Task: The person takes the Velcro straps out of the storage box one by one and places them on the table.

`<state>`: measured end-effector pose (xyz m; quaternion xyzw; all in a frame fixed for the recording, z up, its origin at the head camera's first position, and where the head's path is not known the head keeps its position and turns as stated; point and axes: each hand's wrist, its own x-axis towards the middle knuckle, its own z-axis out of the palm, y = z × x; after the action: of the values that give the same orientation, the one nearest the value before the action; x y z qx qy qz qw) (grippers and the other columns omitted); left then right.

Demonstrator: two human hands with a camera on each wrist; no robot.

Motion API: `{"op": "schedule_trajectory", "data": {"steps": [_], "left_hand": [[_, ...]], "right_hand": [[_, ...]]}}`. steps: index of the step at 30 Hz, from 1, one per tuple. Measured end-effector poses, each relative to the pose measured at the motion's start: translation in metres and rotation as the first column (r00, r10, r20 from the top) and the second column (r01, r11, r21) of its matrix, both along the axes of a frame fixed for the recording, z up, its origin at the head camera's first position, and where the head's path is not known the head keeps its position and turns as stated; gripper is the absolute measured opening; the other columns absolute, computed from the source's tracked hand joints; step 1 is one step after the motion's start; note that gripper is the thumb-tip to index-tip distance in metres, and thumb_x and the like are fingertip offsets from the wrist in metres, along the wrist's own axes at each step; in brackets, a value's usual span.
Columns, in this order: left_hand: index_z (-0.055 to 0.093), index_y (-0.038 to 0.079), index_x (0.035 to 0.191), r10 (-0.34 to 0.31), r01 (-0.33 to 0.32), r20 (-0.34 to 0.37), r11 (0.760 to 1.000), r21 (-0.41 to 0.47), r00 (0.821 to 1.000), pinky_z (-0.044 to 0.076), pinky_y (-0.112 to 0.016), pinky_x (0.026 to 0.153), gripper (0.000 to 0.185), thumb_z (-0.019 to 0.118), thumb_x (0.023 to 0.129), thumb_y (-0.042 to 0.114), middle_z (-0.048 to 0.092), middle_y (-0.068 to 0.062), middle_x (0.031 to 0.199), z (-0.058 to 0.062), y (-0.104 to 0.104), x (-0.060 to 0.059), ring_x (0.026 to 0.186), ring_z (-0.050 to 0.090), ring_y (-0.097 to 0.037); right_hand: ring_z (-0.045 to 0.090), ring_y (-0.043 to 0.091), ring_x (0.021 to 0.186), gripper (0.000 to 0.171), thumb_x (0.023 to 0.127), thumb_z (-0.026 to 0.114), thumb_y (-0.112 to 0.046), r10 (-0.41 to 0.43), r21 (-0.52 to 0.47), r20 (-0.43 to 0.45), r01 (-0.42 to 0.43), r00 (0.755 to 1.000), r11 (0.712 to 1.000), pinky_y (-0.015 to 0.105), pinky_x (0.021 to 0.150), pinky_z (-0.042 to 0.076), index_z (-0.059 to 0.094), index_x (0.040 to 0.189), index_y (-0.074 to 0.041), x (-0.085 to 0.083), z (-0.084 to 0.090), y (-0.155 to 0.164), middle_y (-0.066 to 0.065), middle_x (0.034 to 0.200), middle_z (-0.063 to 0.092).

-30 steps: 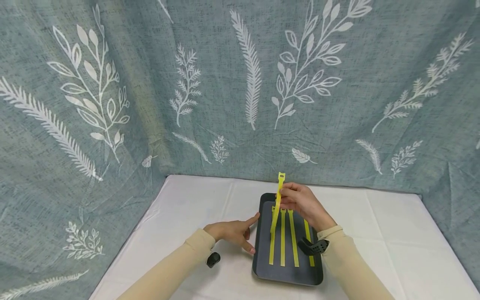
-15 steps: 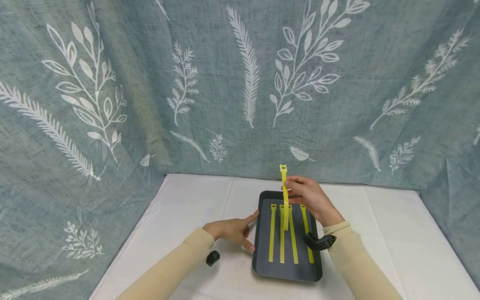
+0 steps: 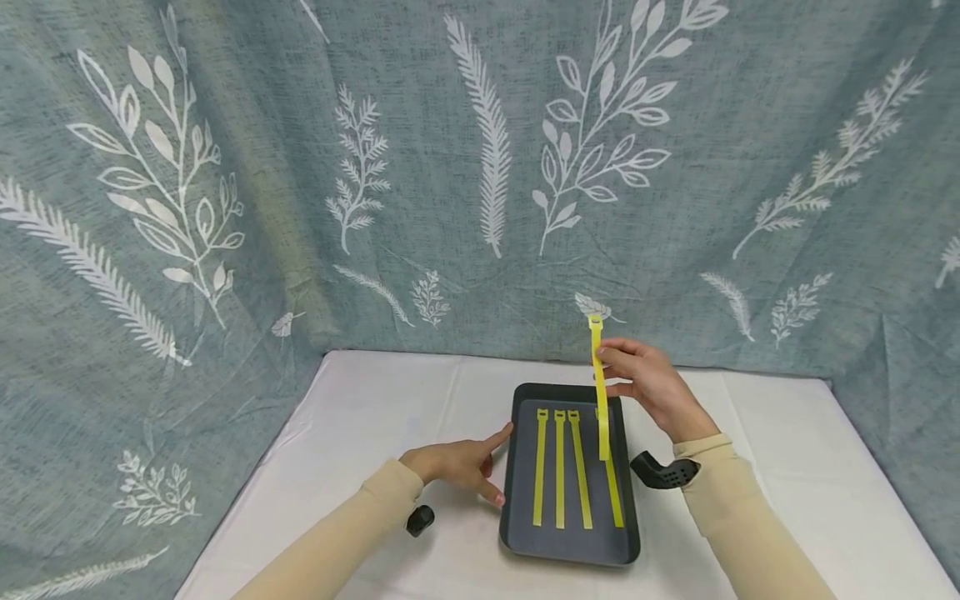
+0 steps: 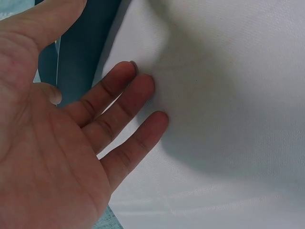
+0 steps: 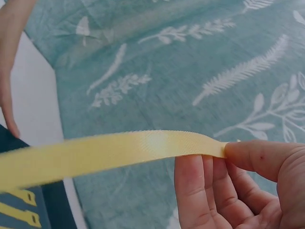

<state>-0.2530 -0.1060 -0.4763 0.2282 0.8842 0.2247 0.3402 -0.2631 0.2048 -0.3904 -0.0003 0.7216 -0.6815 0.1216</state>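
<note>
Between thumb and fingers, my right hand [image 3: 651, 382] pinches a yellow cable strap [image 3: 599, 379] with a slotted head, held upright above the tray's right far part. In the right wrist view the strap [image 5: 119, 150] stretches leftward from the pinch. Several more yellow straps [image 3: 560, 471] lie lengthwise in the dark grey tray [image 3: 558, 546], slotted heads at the far end; the rightmost is partly hidden behind the held one. At the tray's left wall, my left hand [image 3: 459, 464] touches the rim with extended index finger and thumb; its other fingers [image 4: 136, 138] are loosely bent, holding nothing.
A white cloth [image 3: 420, 400] covers the table. Grey-green curtain [image 3: 442, 183] with white leaf prints hangs behind and at the sides. Black wrist devices sit on both wrists, the right one [image 3: 663, 471] just beside the tray's right edge.
My right hand has carried the strap rightward and slightly up, from above the tray's left straps to above the rightmost one. The left hand stays at the tray's left side.
</note>
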Motion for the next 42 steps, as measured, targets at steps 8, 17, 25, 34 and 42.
{"op": "schedule_trajectory", "data": {"steps": [8, 17, 25, 34, 42], "left_hand": [[0.007, 0.023, 0.165, 0.011, -0.011, 0.01, 1.0, 0.013, 1.0, 0.04, -0.032, 0.082, 0.117, 0.087, 0.081, 0.034, 0.057, -0.002, 0.093, 0.001, 0.0, 0.001, 0.085, 0.051, -0.014], [0.008, 0.021, 0.165, 0.004, -0.005, 0.015, 0.999, 0.033, 1.0, 0.041, -0.031, 0.079, 0.117, 0.088, 0.08, 0.032, 0.057, -0.003, 0.093, 0.001, 0.0, 0.001, 0.084, 0.051, -0.014], [0.007, 0.021, 0.165, 0.007, -0.008, 0.026, 0.999, 0.034, 1.0, 0.04, -0.031, 0.079, 0.118, 0.088, 0.08, 0.034, 0.057, -0.003, 0.093, 0.0, 0.0, 0.001, 0.084, 0.05, -0.014], [0.007, 0.022, 0.165, 0.005, -0.005, 0.018, 1.0, 0.025, 1.0, 0.04, -0.031, 0.078, 0.117, 0.087, 0.08, 0.034, 0.057, -0.003, 0.093, 0.001, -0.001, 0.001, 0.083, 0.05, -0.014], [0.005, 0.022, 0.165, -0.002, 0.002, 0.021, 1.0, 0.025, 1.0, 0.039, -0.03, 0.076, 0.117, 0.087, 0.081, 0.034, 0.055, -0.002, 0.091, 0.001, 0.0, 0.0, 0.082, 0.049, -0.013]], "right_hand": [[0.063, 0.008, 0.09, 0.05, 0.104, 0.059, -0.033, -0.037, 0.024, 0.003, 0.037, 0.999, 0.999, 0.028, 0.076, 0.057, 0.048, 0.142, -0.003, 0.005, 0.005, 0.026, -0.013, 0.099, 0.066], [0.063, 0.007, 0.091, 0.052, 0.104, 0.058, -0.036, -0.085, 0.08, 0.038, 0.082, 0.996, 0.993, 0.028, 0.077, 0.057, 0.047, 0.141, -0.001, 0.016, -0.014, 0.059, -0.013, 0.101, 0.066], [0.064, 0.007, 0.09, 0.046, 0.103, 0.061, -0.037, -0.112, 0.075, 0.095, 0.105, 0.989, 0.992, 0.027, 0.076, 0.058, 0.054, 0.136, -0.005, 0.027, -0.034, 0.079, -0.012, 0.1, 0.068], [0.063, 0.004, 0.082, 0.047, 0.102, 0.062, -0.036, -0.1, 0.044, 0.145, 0.094, 0.984, 0.995, 0.025, 0.072, 0.058, 0.053, 0.135, -0.004, 0.032, -0.06, 0.085, -0.011, 0.097, 0.069], [0.062, 0.007, 0.082, 0.061, 0.103, 0.061, -0.037, -0.09, 0.11, 0.191, 0.07, 0.977, 0.991, 0.026, 0.076, 0.058, 0.045, 0.144, 0.005, 0.037, -0.082, 0.084, -0.007, 0.101, 0.068]]}}
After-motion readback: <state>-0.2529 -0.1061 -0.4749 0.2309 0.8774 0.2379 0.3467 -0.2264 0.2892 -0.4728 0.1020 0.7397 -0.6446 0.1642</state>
